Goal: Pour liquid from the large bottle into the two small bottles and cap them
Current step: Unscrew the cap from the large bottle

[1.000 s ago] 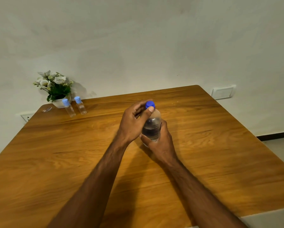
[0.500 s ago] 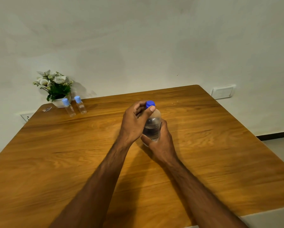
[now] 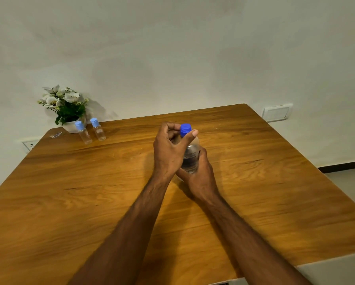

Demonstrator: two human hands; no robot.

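Observation:
The large clear bottle point(image 3: 191, 158) stands upright at the middle of the wooden table point(image 3: 265, 182), with dark liquid in its lower part. My right hand point(image 3: 201, 177) grips its body from behind and below. My left hand point(image 3: 168, 153) pinches its blue cap point(image 3: 185, 128) between thumb and curled fingers. Two small clear bottles with light blue caps stand at the far left: one point(image 3: 82, 133) on the left, the other point(image 3: 98, 129) just right of it. Both are capped and untouched.
A white pot of white flowers point(image 3: 64, 108) stands at the table's far left corner, right behind the small bottles. A small scrap point(image 3: 56, 134) lies near that corner. A wall switch plate point(image 3: 277, 113) sits beyond the table's right edge.
My left hand's fingers have curled tighter round the blue cap and the thumb has shifted along it. The bottle and my right hand stay in place.

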